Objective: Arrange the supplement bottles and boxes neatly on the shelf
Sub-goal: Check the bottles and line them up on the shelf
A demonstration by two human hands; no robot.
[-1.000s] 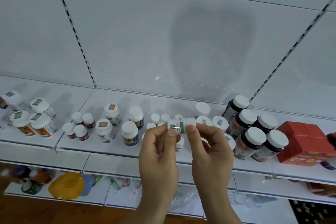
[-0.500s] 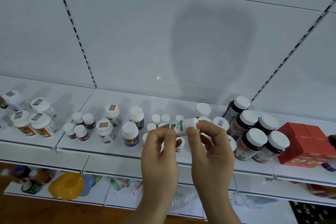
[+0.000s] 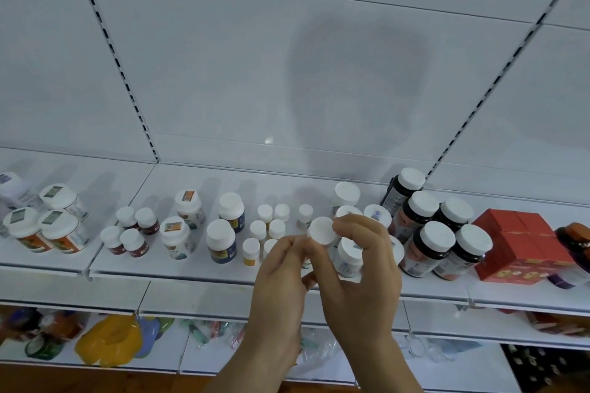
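A small white supplement bottle (image 3: 321,230) is held just above the shelf (image 3: 191,273), its white cap turned towards me. My right hand (image 3: 360,268) pinches it between thumb and forefinger. My left hand (image 3: 281,274) holds its lower end with the fingertips; the bottle's body is mostly hidden behind the fingers. Behind the hands stand several small white-capped bottles (image 3: 268,228). Several dark bottles with white caps (image 3: 437,239) stand to the right, and red boxes (image 3: 523,246) beyond them.
White bottles with blue labels (image 3: 222,242) and small brown bottles (image 3: 131,233) stand left of centre. Orange-labelled jars (image 3: 60,233) sit at the far left. A lower shelf holds a yellow packet (image 3: 108,341) and clear wrapped items. The white back panel rises behind.
The small bottle lay sideways between both hands with its label showing; it has been turned so that its cap faces me, and the hands have sunk a little towards the shelf.
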